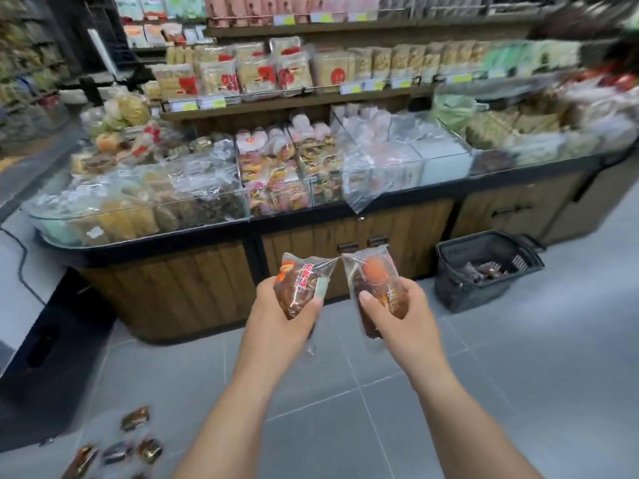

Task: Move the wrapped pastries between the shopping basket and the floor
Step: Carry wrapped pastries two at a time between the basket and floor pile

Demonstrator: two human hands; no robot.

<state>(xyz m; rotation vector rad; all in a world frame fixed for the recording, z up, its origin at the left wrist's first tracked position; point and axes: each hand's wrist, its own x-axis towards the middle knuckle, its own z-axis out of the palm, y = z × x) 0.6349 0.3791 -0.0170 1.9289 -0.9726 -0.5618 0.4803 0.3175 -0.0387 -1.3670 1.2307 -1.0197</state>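
My left hand (276,309) grips a clear-wrapped brown pastry (299,288) with red print, held up at mid-frame. My right hand (397,312) grips a second wrapped brown pastry (375,285) with an orange spot, right beside the first. A black shopping basket (449,288) stands on the grey tiled floor to the right, against the display counter, with a few wrapped pastries (484,271) inside it. Several more wrapped pastries (117,451) lie on the floor at the lower left.
A wood-fronted display counter (311,250) with clear bins of packaged baked goods runs across the frame ahead of me. Shelves of packaged snacks (311,70) rise behind it. A dark low unit (52,340) with a cable stands at the left.
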